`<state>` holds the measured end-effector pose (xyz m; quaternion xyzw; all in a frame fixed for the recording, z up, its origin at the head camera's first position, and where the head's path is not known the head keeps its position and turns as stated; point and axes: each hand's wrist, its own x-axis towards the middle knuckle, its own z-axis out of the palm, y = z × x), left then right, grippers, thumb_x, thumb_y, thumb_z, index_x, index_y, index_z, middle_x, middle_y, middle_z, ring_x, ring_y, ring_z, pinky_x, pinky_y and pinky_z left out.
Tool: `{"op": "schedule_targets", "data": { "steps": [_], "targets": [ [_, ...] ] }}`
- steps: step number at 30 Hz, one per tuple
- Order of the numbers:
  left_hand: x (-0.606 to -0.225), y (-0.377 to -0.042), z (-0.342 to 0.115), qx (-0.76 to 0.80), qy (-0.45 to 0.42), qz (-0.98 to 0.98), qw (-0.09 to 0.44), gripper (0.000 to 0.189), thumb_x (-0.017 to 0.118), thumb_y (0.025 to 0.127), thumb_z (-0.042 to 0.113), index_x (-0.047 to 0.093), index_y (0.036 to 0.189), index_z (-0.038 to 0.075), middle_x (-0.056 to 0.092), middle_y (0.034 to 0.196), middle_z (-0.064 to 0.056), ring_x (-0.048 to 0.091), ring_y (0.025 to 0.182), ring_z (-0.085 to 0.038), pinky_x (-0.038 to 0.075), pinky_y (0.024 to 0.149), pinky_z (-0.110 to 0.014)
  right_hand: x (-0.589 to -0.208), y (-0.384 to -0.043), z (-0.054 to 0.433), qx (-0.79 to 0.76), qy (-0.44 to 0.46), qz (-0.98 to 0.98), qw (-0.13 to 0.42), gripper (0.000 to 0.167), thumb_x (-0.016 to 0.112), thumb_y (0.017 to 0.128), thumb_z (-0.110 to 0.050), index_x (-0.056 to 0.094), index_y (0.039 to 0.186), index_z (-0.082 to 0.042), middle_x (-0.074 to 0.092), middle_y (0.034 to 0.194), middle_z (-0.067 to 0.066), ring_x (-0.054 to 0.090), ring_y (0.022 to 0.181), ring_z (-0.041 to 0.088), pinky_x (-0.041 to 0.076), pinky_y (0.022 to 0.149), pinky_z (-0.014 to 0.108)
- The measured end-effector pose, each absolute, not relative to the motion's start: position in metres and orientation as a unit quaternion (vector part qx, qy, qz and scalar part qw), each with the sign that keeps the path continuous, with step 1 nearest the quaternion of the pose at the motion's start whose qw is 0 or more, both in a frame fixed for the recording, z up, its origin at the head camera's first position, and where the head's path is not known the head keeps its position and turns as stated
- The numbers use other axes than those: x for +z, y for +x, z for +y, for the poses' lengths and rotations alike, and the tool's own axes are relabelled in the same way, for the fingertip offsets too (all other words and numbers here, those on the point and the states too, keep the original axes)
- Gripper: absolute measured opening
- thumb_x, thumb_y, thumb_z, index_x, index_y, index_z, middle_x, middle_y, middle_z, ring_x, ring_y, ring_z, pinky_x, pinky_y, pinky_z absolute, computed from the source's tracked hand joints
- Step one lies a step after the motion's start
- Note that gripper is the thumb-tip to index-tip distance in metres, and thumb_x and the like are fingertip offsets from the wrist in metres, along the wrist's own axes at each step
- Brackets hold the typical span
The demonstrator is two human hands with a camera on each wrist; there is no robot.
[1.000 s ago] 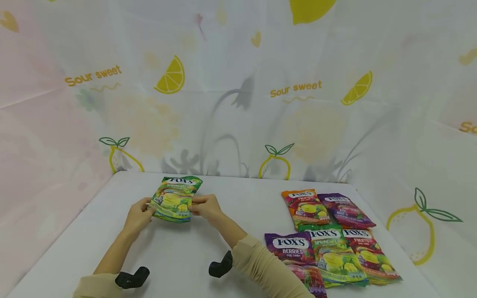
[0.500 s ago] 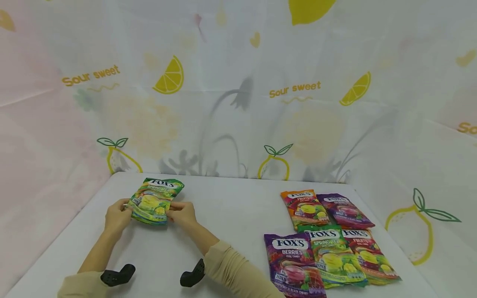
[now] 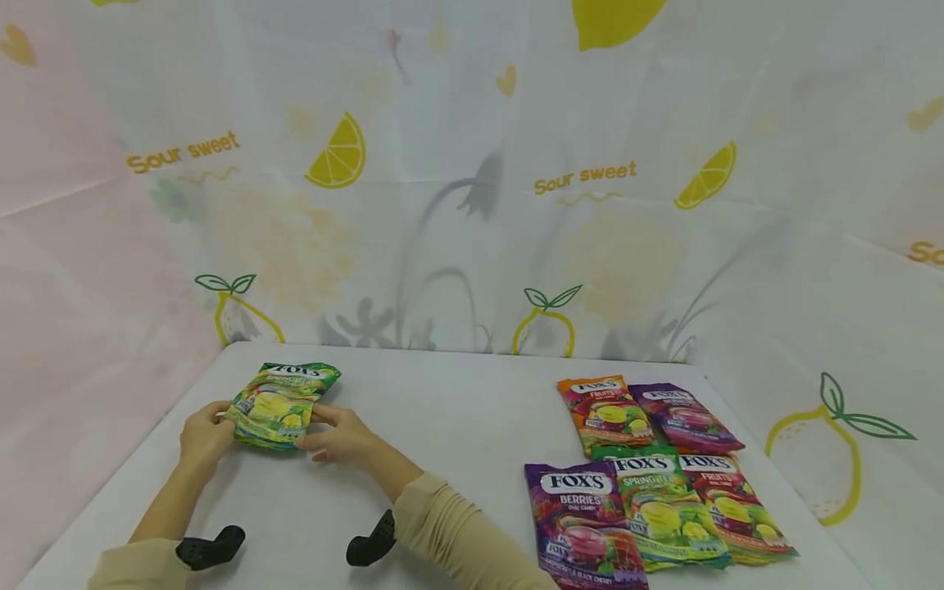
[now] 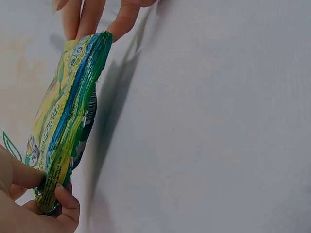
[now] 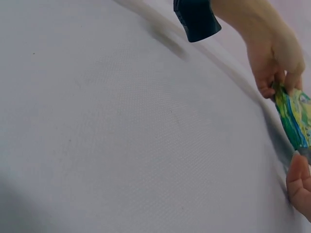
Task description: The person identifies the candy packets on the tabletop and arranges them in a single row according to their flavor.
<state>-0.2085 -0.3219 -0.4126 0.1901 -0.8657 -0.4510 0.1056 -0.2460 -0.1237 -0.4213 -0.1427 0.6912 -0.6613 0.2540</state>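
A green and yellow Fox's Spring Tea candy bag (image 3: pixel 273 406) is tilted low over the far left of the white table, its shadow beside it. My left hand (image 3: pixel 205 434) pinches the bag's lower left edge between thumb and fingers, seen closely in the left wrist view on the crimped end of the bag (image 4: pixel 68 116). On the opposite side, my right hand (image 3: pixel 347 438) has its fingers spread and rather straight, fingertips at the bag's right edge. In the right wrist view, one right fingertip (image 5: pixel 295 167) sits at the lower corner of the bag (image 5: pixel 294 114).
Several other Fox's bags lie at the table's right: an orange-red Fruits bag (image 3: pixel 606 412), a purple Berries bag (image 3: pixel 686 416), a nearer Berries bag (image 3: pixel 583 520), a Spring Tea bag (image 3: pixel 664 508) and another Fruits bag (image 3: pixel 733 508). A lemon-print cloth (image 3: pixel 442 229) hangs behind the table (image 3: pixel 457 410).
Both hands have moved left and slightly nearer with the Spring Tea bag, which is now lower over the table. The right hand's fingers have spread at the bag's edge.
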Motion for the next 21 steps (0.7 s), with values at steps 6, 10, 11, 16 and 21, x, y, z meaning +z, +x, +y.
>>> {"op": "schedule_targets", "data": {
  "steps": [6, 10, 11, 16, 21],
  "targets": [
    [-0.417, -0.21, -0.329, -0.452, 0.205, -0.861, 0.107, 0.042, 0.038, 0.087, 0.004, 0.045, 0.125, -0.014, 0.044, 0.119, -0.04, 0.045, 0.094, -0.038, 0.038, 0.057, -0.023, -0.425, -0.244, -0.128, -0.675, -0.155, 0.659, 0.292, 0.054, 0.065, 0.084, 0.002, 0.053, 0.134, -0.015, 0.058, 0.119, -0.006, 0.055, 0.078, 0.011, 0.051, 0.064, 0.03],
    [-0.418, -0.212, -0.333, -0.449, 0.215, -0.861, 0.105, 0.042, 0.039, 0.088, 0.004, 0.044, 0.127, -0.013, 0.044, 0.119, -0.039, 0.044, 0.095, -0.037, 0.039, 0.056, -0.022, -0.424, -0.242, -0.132, -0.687, -0.161, 0.637, 0.31, 0.057, 0.061, 0.087, 0.003, 0.047, 0.138, -0.015, 0.052, 0.129, -0.003, 0.055, 0.084, 0.013, 0.049, 0.064, 0.029],
    [-0.418, -0.213, -0.334, -0.449, 0.217, -0.861, 0.104, 0.043, 0.039, 0.088, 0.004, 0.043, 0.127, -0.013, 0.044, 0.119, -0.039, 0.044, 0.095, -0.038, 0.038, 0.057, -0.022, -0.425, -0.242, -0.133, -0.689, -0.163, 0.632, 0.315, 0.058, 0.06, 0.087, 0.004, 0.046, 0.139, -0.015, 0.05, 0.133, -0.001, 0.056, 0.088, 0.014, 0.051, 0.066, 0.031],
    [-0.418, -0.213, -0.336, -0.453, 0.232, -0.855, 0.103, 0.048, 0.036, 0.084, 0.003, 0.042, 0.129, -0.013, 0.042, 0.119, -0.037, 0.039, 0.102, -0.041, 0.037, 0.063, -0.025, -0.428, -0.241, -0.137, -0.68, -0.177, 0.636, 0.319, 0.063, 0.061, 0.088, 0.002, 0.038, 0.144, -0.016, 0.04, 0.145, 0.002, 0.051, 0.113, 0.017, 0.053, 0.08, 0.041],
    [-0.421, -0.212, -0.337, -0.451, 0.243, -0.852, 0.109, 0.052, 0.036, 0.08, 0.003, 0.041, 0.129, -0.012, 0.042, 0.118, -0.037, 0.037, 0.104, -0.043, 0.035, 0.069, -0.032, -0.429, -0.239, -0.141, -0.683, -0.179, 0.628, 0.327, 0.066, 0.059, 0.089, 0.002, 0.032, 0.147, -0.013, 0.032, 0.15, 0.004, 0.042, 0.126, 0.02, 0.051, 0.085, 0.043]
  ]
}}
